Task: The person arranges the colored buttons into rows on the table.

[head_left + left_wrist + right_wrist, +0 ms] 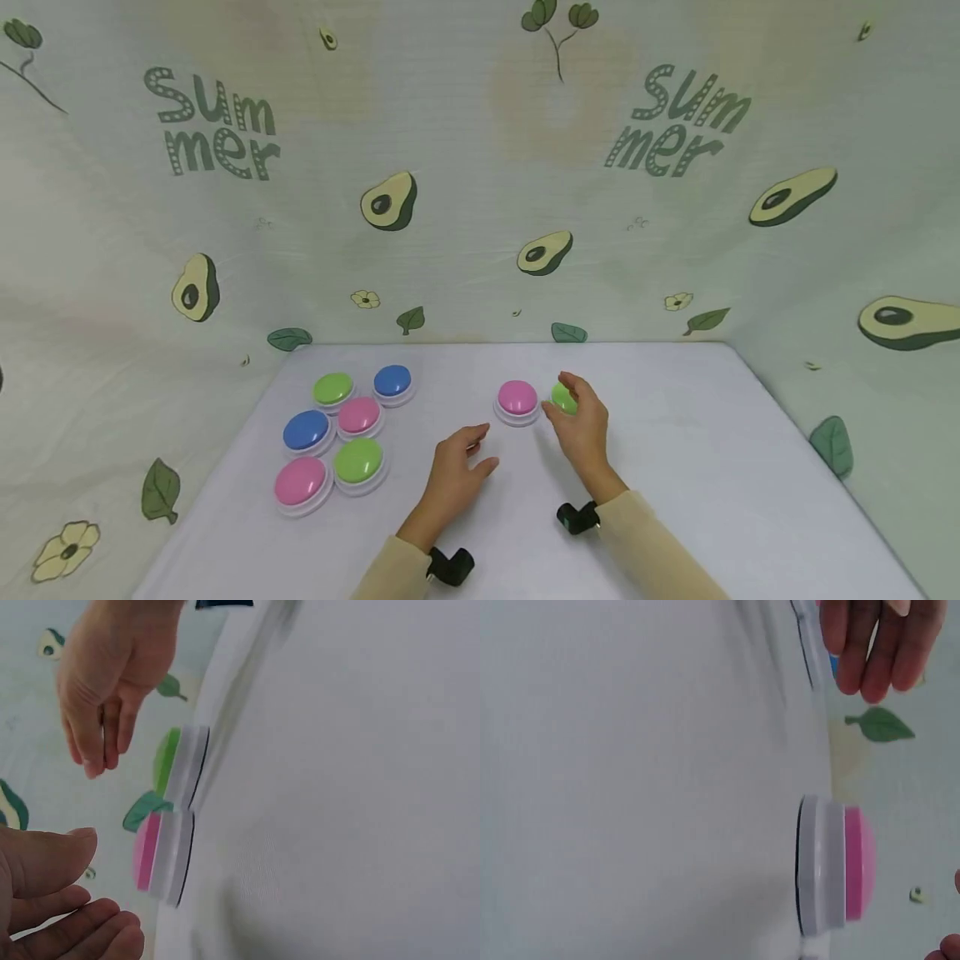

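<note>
In the head view, a pink push button on a white round base sits toward the back middle of the table. To its right is a green push button, partly hidden behind my right hand. That hand hovers with thumb and fingers apart and nothing between them. My left hand is in front and to the left of the pink button, fingers relaxed and holding nothing. The left wrist view shows the pink button and green button side by side on their bases.
Several more buttons cluster at the table's left: blue, green, pink, blue, green and pink. A patterned cloth surrounds the white table at its back and sides.
</note>
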### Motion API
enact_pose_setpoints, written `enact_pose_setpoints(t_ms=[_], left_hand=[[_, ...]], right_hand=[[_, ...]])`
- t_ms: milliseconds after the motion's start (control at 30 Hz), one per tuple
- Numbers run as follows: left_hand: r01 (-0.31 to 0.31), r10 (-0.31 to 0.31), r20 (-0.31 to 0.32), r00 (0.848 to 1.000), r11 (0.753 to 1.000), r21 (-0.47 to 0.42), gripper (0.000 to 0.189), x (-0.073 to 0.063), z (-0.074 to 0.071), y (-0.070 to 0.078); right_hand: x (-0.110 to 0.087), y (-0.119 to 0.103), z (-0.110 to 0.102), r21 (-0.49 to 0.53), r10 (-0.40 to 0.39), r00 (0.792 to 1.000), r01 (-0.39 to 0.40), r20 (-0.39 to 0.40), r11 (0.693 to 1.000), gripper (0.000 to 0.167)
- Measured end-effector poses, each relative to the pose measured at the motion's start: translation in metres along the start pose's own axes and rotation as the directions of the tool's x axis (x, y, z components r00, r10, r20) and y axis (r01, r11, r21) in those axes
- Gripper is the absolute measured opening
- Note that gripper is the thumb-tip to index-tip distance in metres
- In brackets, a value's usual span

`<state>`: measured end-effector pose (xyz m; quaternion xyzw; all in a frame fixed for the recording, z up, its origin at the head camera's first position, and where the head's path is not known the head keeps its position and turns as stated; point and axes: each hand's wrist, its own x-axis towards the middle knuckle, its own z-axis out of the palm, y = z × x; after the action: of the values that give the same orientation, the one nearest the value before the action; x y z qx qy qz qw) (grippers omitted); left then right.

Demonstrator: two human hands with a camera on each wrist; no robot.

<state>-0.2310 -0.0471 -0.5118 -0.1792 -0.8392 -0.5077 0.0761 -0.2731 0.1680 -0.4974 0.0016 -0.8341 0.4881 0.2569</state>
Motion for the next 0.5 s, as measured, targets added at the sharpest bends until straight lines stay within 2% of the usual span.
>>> enact_pose_setpoints(t_ms=[133,267,500], left_hand=[[-0.004,0.014,-0.067,0.998,0.988,0.152,0.049,-0.020,-0.033,-0.011],[0.064,-0.028,-0.133,0.991,0.959,0.275,0.051,-0.033,-0.066,-0.017],[0.201,-0.132,-0.208,0.969,0.912,0.358,0.056,-0.046,-0.112,-0.025]], right_hand=[[-0.013,-0.020,0.025,0.111,-0.101,0.992,0.092,0.073,0.990,0.056],[-0.026,-0.039,0.050,0.183,-0.147,0.972,0.113,0.184,0.977,0.052],[-0.046,-0.061,0.087,0.218,-0.192,0.917,0.120,0.349,0.969,0.047]])
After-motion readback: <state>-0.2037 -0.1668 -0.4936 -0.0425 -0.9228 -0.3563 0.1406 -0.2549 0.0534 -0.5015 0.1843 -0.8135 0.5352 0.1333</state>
